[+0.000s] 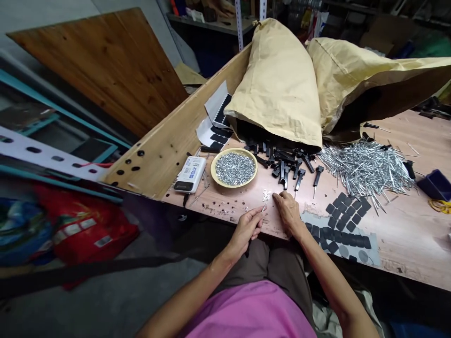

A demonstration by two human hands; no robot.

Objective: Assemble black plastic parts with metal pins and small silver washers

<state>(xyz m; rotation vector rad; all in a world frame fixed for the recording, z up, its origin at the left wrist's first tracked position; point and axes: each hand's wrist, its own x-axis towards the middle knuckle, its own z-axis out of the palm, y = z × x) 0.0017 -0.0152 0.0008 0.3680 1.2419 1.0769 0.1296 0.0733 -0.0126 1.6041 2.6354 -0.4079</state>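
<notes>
two hands work low at the near edge of the bench (405, 234). left hand (246, 228) is pinched closed on a thin pin (263, 207), with thumb and forefinger near its lower end and the tip angled up and right toward the other hand. my read: it's held that way to keep the free end exposed. right hand (288, 212) lies palm down, fingertips curled onto the wood just beside a small heap of silver bits (267, 195). cannot tell if it has one pinched, too small to see.

the heap sits just ahead of both sets of fingertips, apart from the bowl (234, 168) of the same silver bits behind it. probably a working portion, kept flat so single pieces separate.

stock is fanned around within arm's reach:
- black handles (286, 164) spill from the mouth of a sack (282, 84) lying on its side
- pile of pins (366, 171) to the right
- black pads (347, 216) on a grey sheet (373, 256) by the right forearm
- white box (190, 174) left of the bowl, touching neither hand
- blue tray (437, 184) at the far right, well apart
</notes>
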